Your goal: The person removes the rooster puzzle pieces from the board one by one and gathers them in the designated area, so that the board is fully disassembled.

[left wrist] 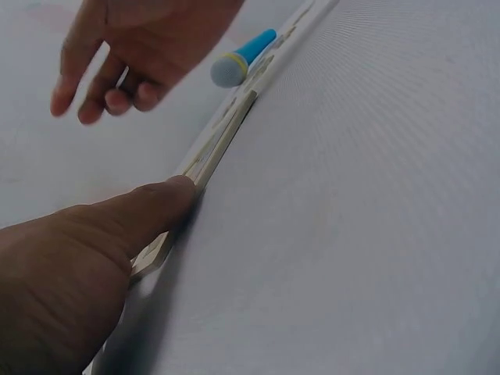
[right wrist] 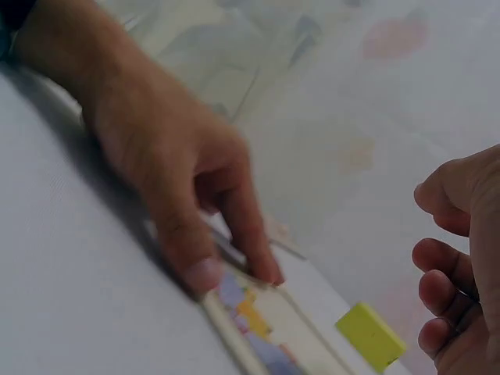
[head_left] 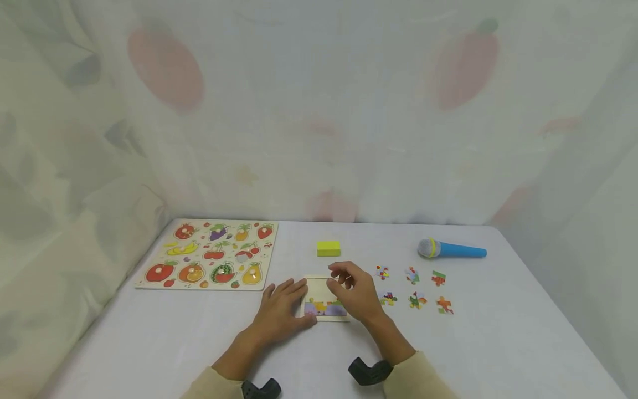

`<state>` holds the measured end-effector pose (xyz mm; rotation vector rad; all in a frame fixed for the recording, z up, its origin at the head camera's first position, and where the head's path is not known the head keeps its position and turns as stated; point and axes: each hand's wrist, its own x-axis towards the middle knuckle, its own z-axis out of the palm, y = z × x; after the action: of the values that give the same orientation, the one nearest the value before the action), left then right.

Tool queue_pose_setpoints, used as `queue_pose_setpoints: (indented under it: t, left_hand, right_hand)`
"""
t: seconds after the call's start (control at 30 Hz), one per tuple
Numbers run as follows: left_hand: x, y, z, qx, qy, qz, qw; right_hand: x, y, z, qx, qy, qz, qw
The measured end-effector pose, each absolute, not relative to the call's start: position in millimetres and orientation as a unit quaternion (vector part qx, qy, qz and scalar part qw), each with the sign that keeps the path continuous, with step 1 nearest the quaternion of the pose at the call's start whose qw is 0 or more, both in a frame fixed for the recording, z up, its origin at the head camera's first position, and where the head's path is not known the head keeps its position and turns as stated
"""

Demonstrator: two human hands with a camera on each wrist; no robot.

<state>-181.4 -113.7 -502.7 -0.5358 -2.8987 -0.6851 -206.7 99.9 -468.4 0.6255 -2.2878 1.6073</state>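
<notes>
Your left hand (head_left: 281,310) rests on the puzzle tray (head_left: 319,287) at its left end, thumb on the near rim and another finger further back, spread apart; that is probably to keep the tray from sliding on the table (head_left: 478,349). Your right hand (head_left: 358,291) hovers over the tray's right side, its fingers loosely bent, thumb and forefinger apart, with nothing seen between them; it seems placed to work over the bare part of the tray.

Fitted pieces (head_left: 329,309) fill the strip along the tray's near side; you can't count them surely, as their seams are too small to read. To the tray's right lie six loose pieces (head_left: 417,300), in two rows of three, well apart from one another, likely so that each can be seen and picked singly.

Counting the rest: one yellow block (head_left: 328,249) sits behind the tray, one toy microphone (head_left: 458,251) lies beyond it to the right, and one fruit board (head_left: 169,254) lies to its left and further back, perhaps set aside for room.
</notes>
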Motion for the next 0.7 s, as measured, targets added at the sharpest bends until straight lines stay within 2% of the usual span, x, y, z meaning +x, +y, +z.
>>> queue_pose_setpoints:
  t: [0.23,0.5,0.7]
  left_hand:
    - [-180.7,-112.7,-501.7,-0.179,-0.958,-0.219,0.058]
    - [-182.2,-113.1,-502.5,-0.179,-0.958,-0.217,0.060]
    - [-183.2,-113.7,-505.1,-0.187,-0.956,-0.213,0.071]
  right_hand:
    - [-208.8,93.8,-489.8,0.259,-0.814,0.508,0.110]
    - [-205.9,86.5,-498.2,0.289,-0.838,0.461,0.043]
    - [-202.7,83.6,-497.0,0.297,-0.860,0.414,0.027]
